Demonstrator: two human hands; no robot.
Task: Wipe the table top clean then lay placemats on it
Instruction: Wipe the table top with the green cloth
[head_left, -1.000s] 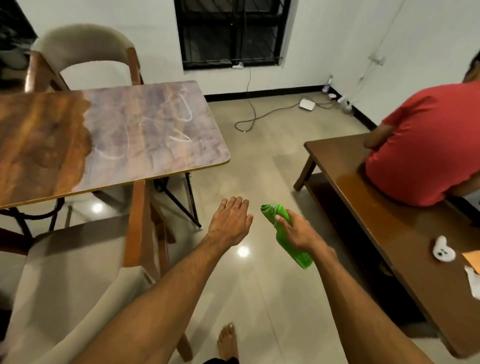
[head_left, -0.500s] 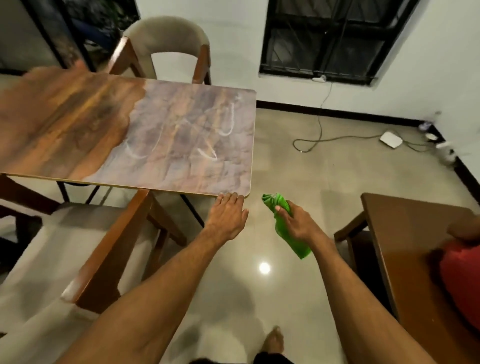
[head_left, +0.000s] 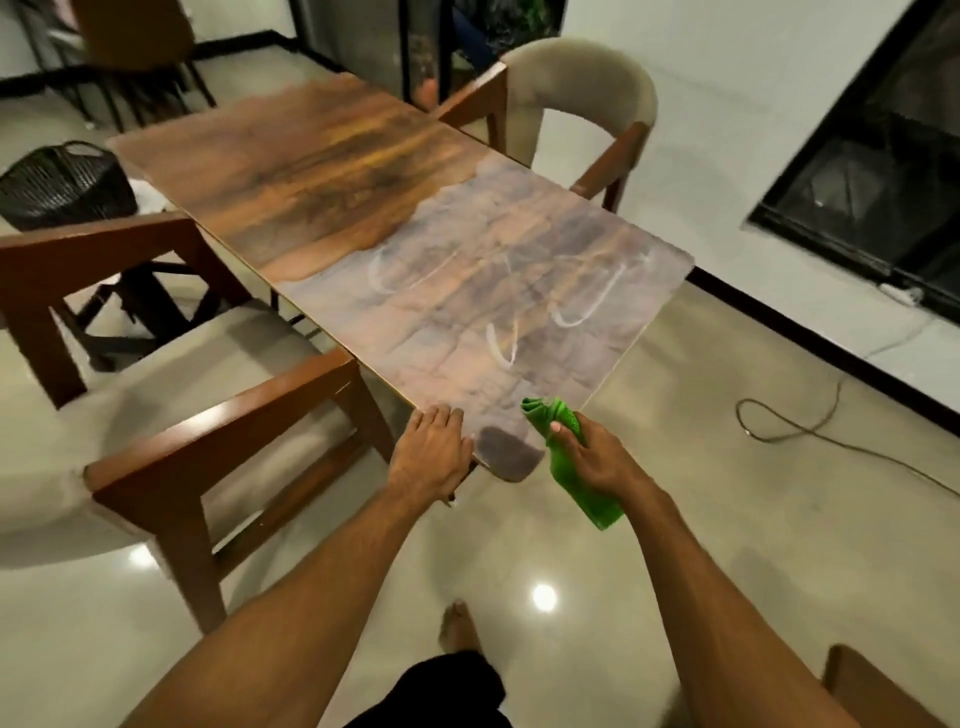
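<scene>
The wooden table (head_left: 332, 171) runs away from me; its near half is dusty grey with pale curved streaks (head_left: 582, 306), its far half shows clean brown wood. My right hand (head_left: 592, 457) grips a green cloth (head_left: 574, 483) at the table's near corner, the cloth's top over the table edge and its tail hanging down. A small dark wiped patch (head_left: 506, 452) lies just left of the cloth. My left hand (head_left: 428, 452) rests flat on the near edge of the table with fingers straight. No placemats are in view.
An upholstered wooden armchair (head_left: 171, 415) stands close on my left, another chair (head_left: 576, 93) at the table's far right side. A black basket (head_left: 62, 182) sits at the far left. A cable (head_left: 789, 421) lies on the tiled floor to the right. My bare foot (head_left: 457, 626) is below.
I have stepped up to the table and turned left. My left hand has reached the table edge and my right hand has brought the green cloth over the near corner.
</scene>
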